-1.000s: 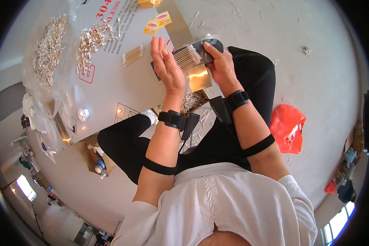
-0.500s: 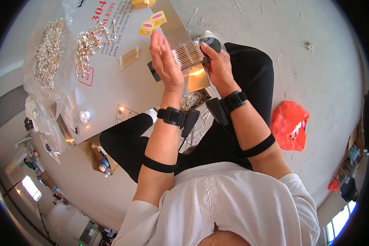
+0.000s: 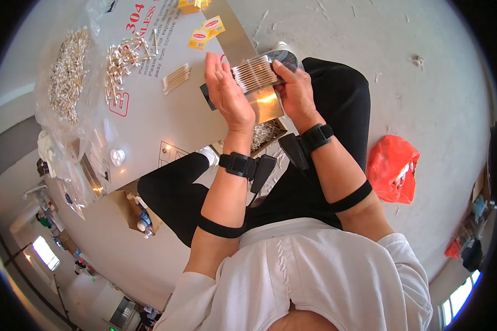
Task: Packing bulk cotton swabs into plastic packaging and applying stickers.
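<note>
My right hand (image 3: 297, 91) is shut on a tight bundle of cotton swabs (image 3: 254, 73), held level above the near edge of a metal-sheet table (image 3: 165, 118). Pressed against the bundle's left end is the flat palm of my left hand (image 3: 226, 91), fingers straight and together. Both wrists wear black bands. A short row of swabs (image 3: 175, 79) lies on the table just left of my left hand.
Further left lie a loose swab pile (image 3: 122, 55) and a larger one in clear plastic (image 3: 66, 74). Small yellow boxes (image 3: 205, 32) sit at the far edge. An open box of swabs (image 3: 266, 132) rests below my hands. An orange-red bag (image 3: 392, 168) lies on the floor at right.
Both hands have stayed on the bundle and shifted only slightly; my left palm remains against its end.
</note>
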